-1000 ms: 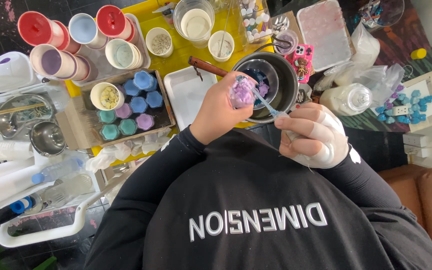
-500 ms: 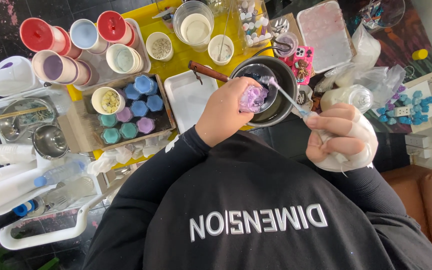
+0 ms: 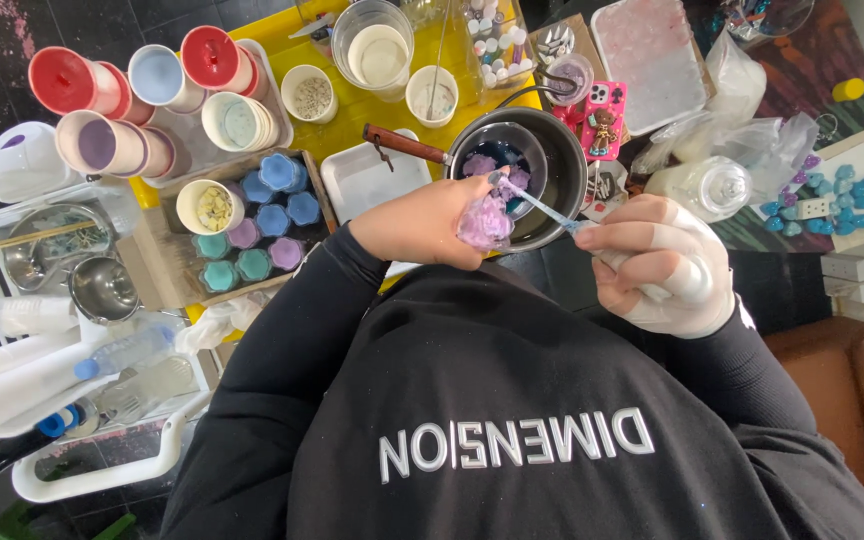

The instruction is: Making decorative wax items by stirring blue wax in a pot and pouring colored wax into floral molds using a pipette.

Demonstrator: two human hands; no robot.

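Scraping a purple lump over the metal pot

The left hand (image 3: 422,215) curls its fingers tight around a small purple, lumpy piece (image 3: 485,222), held right at the near rim of the metal pot (image 3: 564,165); the right hand (image 3: 667,265), in a white glove, pinches a thin blue-tipped tool (image 3: 542,208) whose tip meets that piece. Little free room: the pot's wooden handle (image 3: 404,144) lies across a white tray (image 3: 364,180) on the yellow table (image 3: 327,135). Beside it a wooden box (image 3: 324,200) holds blue, teal and purple flower-shaped pieces; red and white cups (image 3: 142,90) crowd the far left, and a pink phone case (image 3: 604,115) lies just past the pot.
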